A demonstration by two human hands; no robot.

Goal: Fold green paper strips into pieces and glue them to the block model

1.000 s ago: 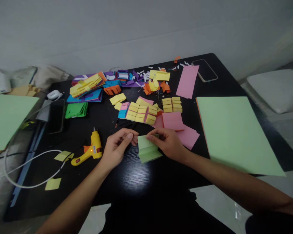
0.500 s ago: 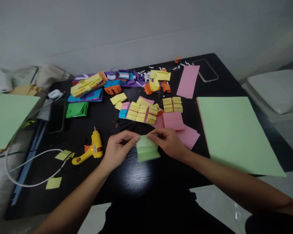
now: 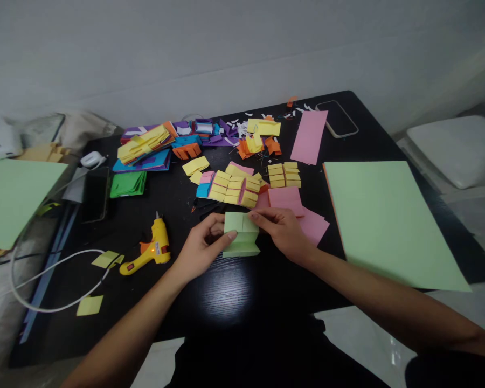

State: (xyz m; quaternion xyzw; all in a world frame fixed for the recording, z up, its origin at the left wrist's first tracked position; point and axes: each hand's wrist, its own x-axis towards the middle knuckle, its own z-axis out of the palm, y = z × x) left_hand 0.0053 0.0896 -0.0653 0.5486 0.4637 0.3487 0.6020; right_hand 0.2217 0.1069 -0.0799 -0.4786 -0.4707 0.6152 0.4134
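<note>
A small piece of light green paper [image 3: 242,237] with creases across it is held above the black table, between both hands. My left hand [image 3: 204,245] pinches its left edge, thumb on the front and fingers behind. At its upper right, my right hand [image 3: 281,229] grips the edge between thumb and fingers. Just beyond lies a row of folded yellow paper pieces [image 3: 230,188] with pink and blue ones at its left end. Pink paper sheets [image 3: 286,200] lie beyond my right hand. A yellow glue gun [image 3: 157,242] with a lit orange light rests left of my left hand.
A large light green sheet [image 3: 388,221] covers the table's right side. Folded paper stacks [image 3: 145,145], scraps [image 3: 242,126] and a phone case [image 3: 339,118] are at the back. A phone [image 3: 95,194] and a white cable [image 3: 52,310] lie left.
The green paper has risen slightly and tilted so more of its upper panel shows. My left thumb has moved down its left edge; my right hand stays at the upper right.
</note>
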